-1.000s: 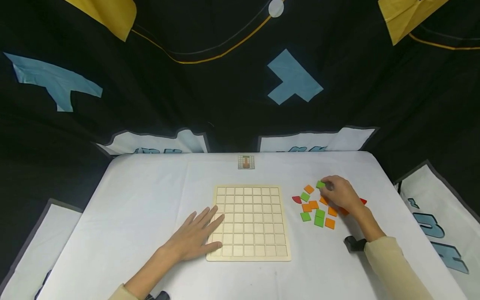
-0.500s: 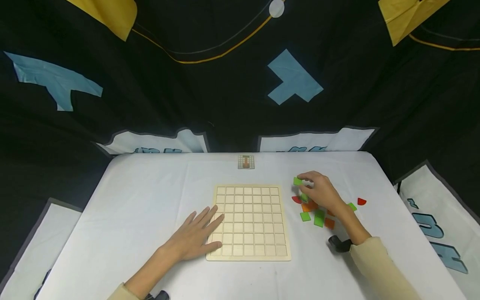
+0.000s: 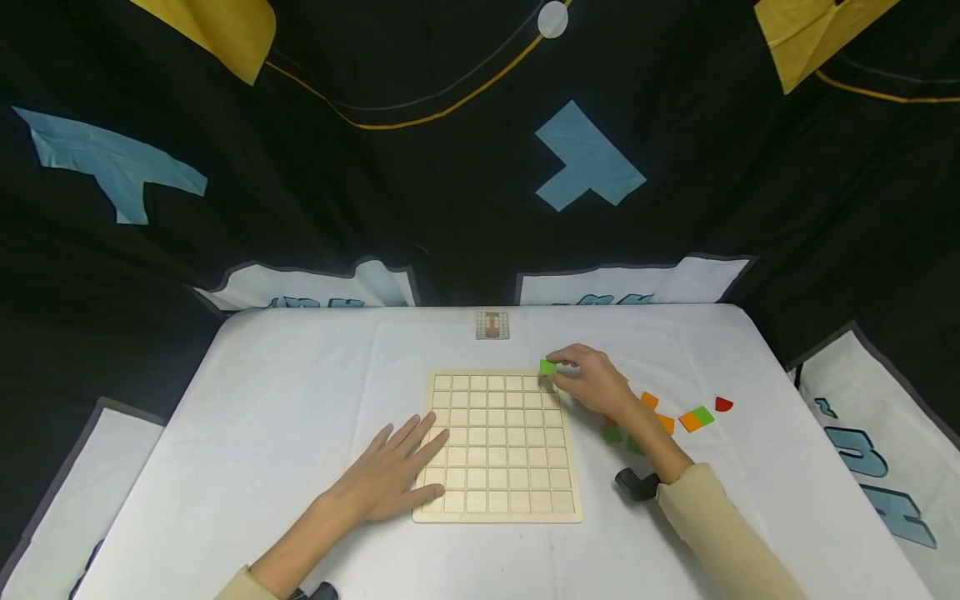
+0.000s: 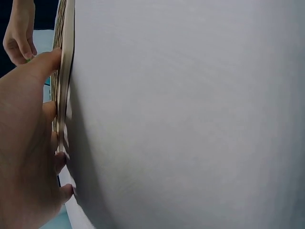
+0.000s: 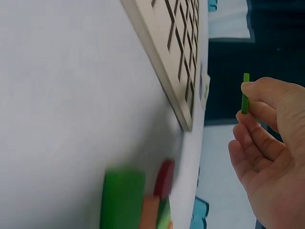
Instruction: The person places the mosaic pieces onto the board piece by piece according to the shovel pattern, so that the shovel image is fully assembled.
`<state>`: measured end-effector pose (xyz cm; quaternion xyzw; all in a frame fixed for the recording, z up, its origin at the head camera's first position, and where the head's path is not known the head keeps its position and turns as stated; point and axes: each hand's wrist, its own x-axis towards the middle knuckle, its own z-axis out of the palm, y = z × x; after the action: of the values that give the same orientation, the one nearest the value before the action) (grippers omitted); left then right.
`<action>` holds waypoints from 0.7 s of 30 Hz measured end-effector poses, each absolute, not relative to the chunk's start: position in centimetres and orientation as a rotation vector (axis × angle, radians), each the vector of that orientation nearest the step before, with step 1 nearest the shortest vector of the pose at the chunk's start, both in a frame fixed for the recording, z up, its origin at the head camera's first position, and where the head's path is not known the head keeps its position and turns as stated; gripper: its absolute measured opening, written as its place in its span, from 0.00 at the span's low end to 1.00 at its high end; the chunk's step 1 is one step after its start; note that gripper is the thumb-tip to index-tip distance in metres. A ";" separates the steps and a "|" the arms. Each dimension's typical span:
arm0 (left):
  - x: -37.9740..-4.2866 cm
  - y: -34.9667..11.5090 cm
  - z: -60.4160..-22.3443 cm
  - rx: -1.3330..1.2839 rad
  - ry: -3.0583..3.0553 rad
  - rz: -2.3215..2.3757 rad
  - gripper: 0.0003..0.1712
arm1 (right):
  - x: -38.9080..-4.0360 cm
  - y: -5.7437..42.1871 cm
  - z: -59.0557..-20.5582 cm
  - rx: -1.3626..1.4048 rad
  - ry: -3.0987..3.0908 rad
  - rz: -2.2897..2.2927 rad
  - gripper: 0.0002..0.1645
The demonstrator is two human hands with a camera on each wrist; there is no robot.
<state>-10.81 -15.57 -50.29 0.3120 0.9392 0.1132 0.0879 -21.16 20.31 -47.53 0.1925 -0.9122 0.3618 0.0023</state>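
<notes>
A pale wooden board (image 3: 498, 457) with a grid of square recesses lies flat on the white table. My left hand (image 3: 384, 477) rests on its left edge, fingers straight and spread; the left wrist view shows the thumb (image 4: 47, 64) along the board's side. Thumb and fingers of my right hand (image 3: 592, 382) pinch a thin green square tile (image 3: 547, 367) at the board's far right corner. In the right wrist view the green tile (image 5: 245, 94) is held edge-on, raised off the table. The right forearm hides part of the loose tiles.
Right of the board lie loose orange tiles (image 3: 649, 401), a green tile (image 3: 703, 415) and a red rounded piece (image 3: 723, 404). A small printed card (image 3: 492, 325) sits near the table's back edge. Behind hangs a black cloth (image 3: 465, 200) with coloured shapes.
My right hand has carried the green tile leftward from the loose pieces to the board's far right corner. The left hand has stayed still on the board.
</notes>
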 end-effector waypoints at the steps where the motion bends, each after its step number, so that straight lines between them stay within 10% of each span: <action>1: -10.8 -15.6 -50.3 0.931 2.797 0.338 0.44 | -21.2 19.9 -47.6 0.616 -2.861 1.142 0.19; 21: -10.7 -15.6 -50.3 0.972 2.828 0.325 0.44 | -22.5 16.1 -49.7 0.741 -2.990 0.981 0.18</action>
<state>-10.72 -15.65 -50.33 0.3226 0.9380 0.1079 0.0669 -22.54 16.05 -49.72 0.2289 -0.9240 0.3030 -0.0458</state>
